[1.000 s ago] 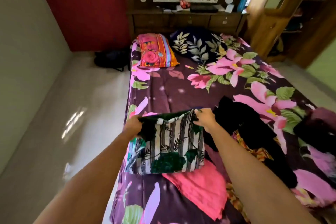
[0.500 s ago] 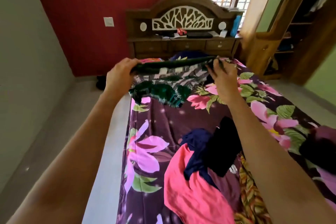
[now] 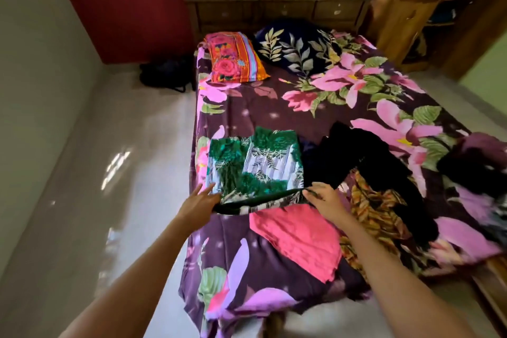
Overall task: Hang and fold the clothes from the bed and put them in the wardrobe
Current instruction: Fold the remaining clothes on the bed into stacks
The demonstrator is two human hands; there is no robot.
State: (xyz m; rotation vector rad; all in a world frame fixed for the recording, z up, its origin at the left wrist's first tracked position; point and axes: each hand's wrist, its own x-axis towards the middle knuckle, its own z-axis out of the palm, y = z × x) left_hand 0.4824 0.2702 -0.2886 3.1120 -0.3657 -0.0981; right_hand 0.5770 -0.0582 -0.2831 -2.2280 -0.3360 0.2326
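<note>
- head view: the green leaf-print garment (image 3: 255, 164) is laid flat on the bed (image 3: 260, 115), close to its left edge; a bare patch of floral sheet seems to have been chosen so that the cloth can be smoothed and folded.
- head view: the left hand (image 3: 199, 199) is released, its fingers straight, and the near left corner of the garment is touched by them, apparently to keep that corner square.
- head view: the near hem is pinched by the right hand (image 3: 325, 200), fingers curled over the edge; the hem is held slightly doubled, which suggests that a fold is being set up.
- head view: the pink garment (image 3: 296, 239) lies just under the near hem, and the black garment (image 3: 365, 162) and the orange patterned cloth (image 3: 375, 211) are heaped just beside it on the right, as a pile not yet sorted.
- head view: the two pillows (image 3: 233, 56) are left at the headboard end, well apart from the work.
- head view: the wooden wardrobe (image 3: 450, 8) stands open at the far right, so most of the task is judged to remain.
</note>
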